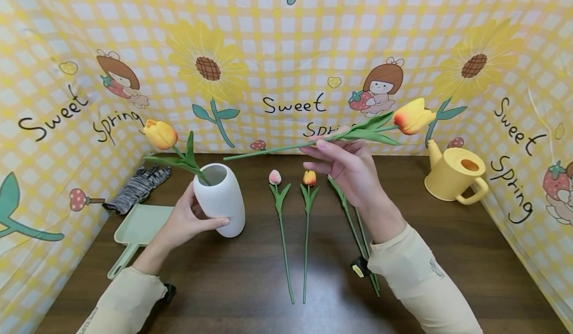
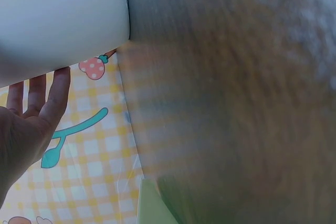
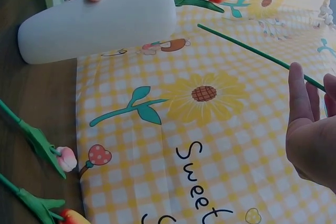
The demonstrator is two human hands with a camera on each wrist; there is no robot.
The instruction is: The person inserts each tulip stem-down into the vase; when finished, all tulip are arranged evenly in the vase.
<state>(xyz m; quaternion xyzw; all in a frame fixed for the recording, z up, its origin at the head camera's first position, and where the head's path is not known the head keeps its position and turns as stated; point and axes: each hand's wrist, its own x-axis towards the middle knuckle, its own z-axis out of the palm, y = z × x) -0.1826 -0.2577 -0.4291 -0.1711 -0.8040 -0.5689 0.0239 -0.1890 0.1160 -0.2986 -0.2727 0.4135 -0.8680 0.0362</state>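
In the head view my left hand (image 1: 192, 214) grips the white vase (image 1: 226, 202) round its side, thumb across the front. One yellow-orange tulip (image 1: 162, 135) stands in the vase and leans left over its rim. My right hand (image 1: 351, 169) pinches the stem of a second yellow-orange tulip (image 1: 414, 116), held nearly level with the bloom to the right. The bare stem end (image 3: 202, 27) points toward the vase mouth, apart from it in the right wrist view. The left wrist view shows the fingers (image 2: 55, 98) along the vase's underside.
On the brown table (image 1: 250, 284) lie a pink tulip (image 1: 275, 177), an orange tulip (image 1: 309, 177) and further stems (image 1: 353, 219) partly behind my right arm. A yellow watering can (image 1: 454, 174) stands right; a green dustpan (image 1: 143, 222) and grey glove (image 1: 139, 187) lie left. Patterned cloth (image 1: 286, 50) walls the table.
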